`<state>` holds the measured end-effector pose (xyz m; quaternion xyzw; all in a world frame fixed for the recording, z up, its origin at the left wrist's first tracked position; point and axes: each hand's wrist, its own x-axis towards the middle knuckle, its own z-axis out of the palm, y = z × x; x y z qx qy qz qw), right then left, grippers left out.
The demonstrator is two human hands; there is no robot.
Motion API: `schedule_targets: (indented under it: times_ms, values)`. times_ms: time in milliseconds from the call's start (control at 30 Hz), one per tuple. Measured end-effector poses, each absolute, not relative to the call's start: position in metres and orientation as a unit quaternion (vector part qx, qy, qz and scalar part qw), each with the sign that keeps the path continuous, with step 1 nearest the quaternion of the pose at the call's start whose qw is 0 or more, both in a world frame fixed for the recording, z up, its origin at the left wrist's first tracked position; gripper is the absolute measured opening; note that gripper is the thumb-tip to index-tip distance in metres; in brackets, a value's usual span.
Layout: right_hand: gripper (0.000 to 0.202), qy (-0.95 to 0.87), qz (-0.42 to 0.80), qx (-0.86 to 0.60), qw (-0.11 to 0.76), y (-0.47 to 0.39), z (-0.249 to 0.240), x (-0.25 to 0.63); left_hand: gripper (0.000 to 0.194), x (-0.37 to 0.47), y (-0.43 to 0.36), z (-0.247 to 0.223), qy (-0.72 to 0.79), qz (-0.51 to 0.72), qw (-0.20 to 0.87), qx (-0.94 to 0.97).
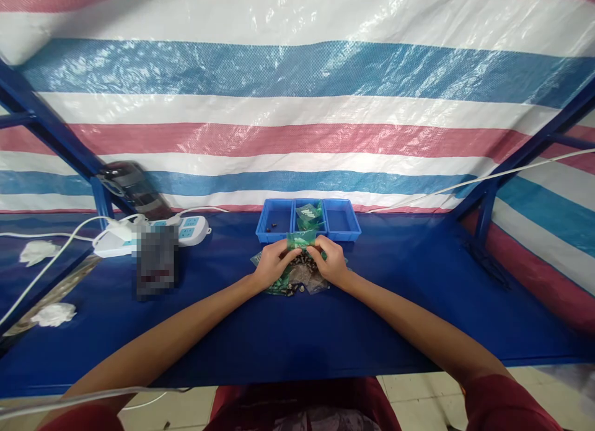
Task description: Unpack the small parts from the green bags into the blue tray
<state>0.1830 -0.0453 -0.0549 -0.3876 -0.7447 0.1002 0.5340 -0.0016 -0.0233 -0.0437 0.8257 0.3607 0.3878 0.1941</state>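
Between them, my left hand (275,263) and my right hand (331,261) pinch a small green plastic bag (301,239) by its near edge, one at each side. White markings show on the bag; its contents are not clear. Below my hands lies a pile of small dark metal parts (302,258) with clear and green plastic bags among them. Just beyond stand three blue bins side by side. The left bin (275,237) holds a few small dark parts, and the middle one has green bags (309,214) in it. Nothing shows inside the right bin (344,235).
To the left are a white power strip (195,231) with cables, a blurred dark object (157,260), a dark bottle (134,186) and crumpled white tissues (54,314). Blue frame posts rise at both sides of the blue table (297,350). A striped sheet (297,108) hangs behind.
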Motion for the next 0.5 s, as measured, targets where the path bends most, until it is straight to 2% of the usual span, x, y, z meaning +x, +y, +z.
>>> schedule_targets:
  times_ms: [267, 500]
  values:
    - [0.026, -0.747, 0.105, -0.394, 0.526, -0.0466, -0.0554, 0.182, 0.036, -0.0017, -0.0229, -0.0444, 0.372, 0.425, 0.221, 0.795]
    - [0.028, -0.736, 0.109, -0.401, 0.535, -0.0451, -0.0568, 0.1815, 0.031, -0.0018, -0.0233, -0.0423, 0.37, 0.44, 0.193, 0.795]
